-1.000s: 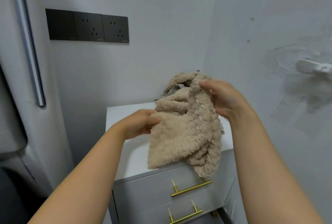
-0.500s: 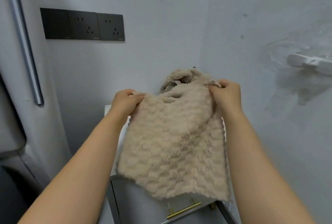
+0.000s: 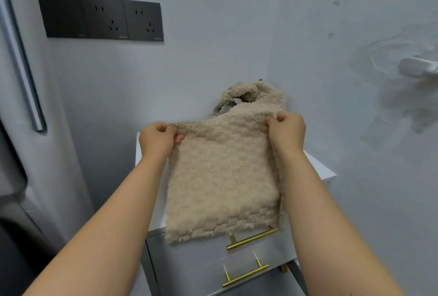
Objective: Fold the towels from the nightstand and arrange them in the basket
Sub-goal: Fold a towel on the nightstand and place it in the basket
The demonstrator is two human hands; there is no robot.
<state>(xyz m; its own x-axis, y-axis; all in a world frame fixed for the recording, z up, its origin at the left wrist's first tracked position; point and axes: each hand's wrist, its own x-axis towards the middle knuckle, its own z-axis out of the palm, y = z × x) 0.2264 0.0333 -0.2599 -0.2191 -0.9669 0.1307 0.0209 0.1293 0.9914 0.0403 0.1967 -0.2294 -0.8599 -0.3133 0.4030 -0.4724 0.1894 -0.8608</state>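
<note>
A beige fluffy towel (image 3: 222, 177) hangs spread out in front of me, above the white nightstand (image 3: 318, 167). My left hand (image 3: 157, 139) pinches its upper left corner. My right hand (image 3: 286, 132) pinches its upper right corner. The towel's lower edge reaches down to the top drawer. Behind it, a heap of more towels (image 3: 248, 93), beige with a grey one showing, lies at the back of the nightstand against the wall. No basket is in view.
The nightstand stands in a wall corner and has two drawers with gold bar handles (image 3: 252, 238). A black socket panel (image 3: 102, 17) sits on the wall at upper left. A white wall fitting (image 3: 417, 68) sticks out at right. A grey bar handle (image 3: 21, 58) runs down the left.
The towel was bunched between my hands a second ago. It now hangs flat, with my hands moved apart to its top corners.
</note>
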